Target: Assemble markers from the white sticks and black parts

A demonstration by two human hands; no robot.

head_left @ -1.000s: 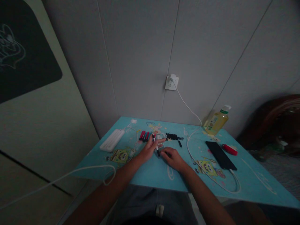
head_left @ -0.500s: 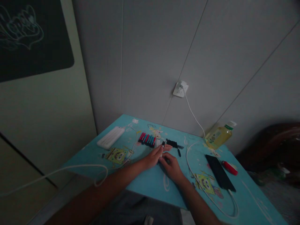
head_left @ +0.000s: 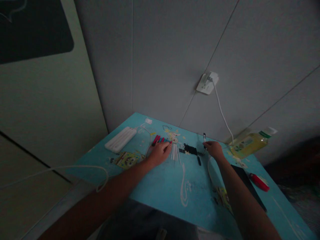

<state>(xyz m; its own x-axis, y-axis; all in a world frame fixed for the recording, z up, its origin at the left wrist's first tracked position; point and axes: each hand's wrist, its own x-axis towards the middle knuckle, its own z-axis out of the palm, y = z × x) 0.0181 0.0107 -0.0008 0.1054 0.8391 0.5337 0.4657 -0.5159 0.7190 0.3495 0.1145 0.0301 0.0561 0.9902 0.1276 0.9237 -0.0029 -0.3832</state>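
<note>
My right hand (head_left: 213,148) pinches a white pen with black parts (head_left: 204,137), held nearly upright over the right rear of the table. My left hand (head_left: 161,153) is closed over a row of red and blue pen parts (head_left: 156,139), partly hiding them. A small red end (head_left: 171,142) shows at its fingertips; whether it is gripped I cannot tell. Just right of that hand lie several thin white sticks (head_left: 175,152), side by side. Between the hands is a cluster of small black parts (head_left: 190,149), with a single black piece (head_left: 199,160) apart from it.
The blue table (head_left: 160,190) has cartoon prints. A white power bank (head_left: 120,139) with a cable lies left. At right are a bottle of yellow liquid (head_left: 251,144), a dark flat device (head_left: 252,190) and a red object (head_left: 259,182). A cable drops from the wall socket (head_left: 207,83).
My hands have parted. The right hand has moved right and away from me with the white pen; the left has moved left onto the red and blue parts. The view has shifted slightly.
</note>
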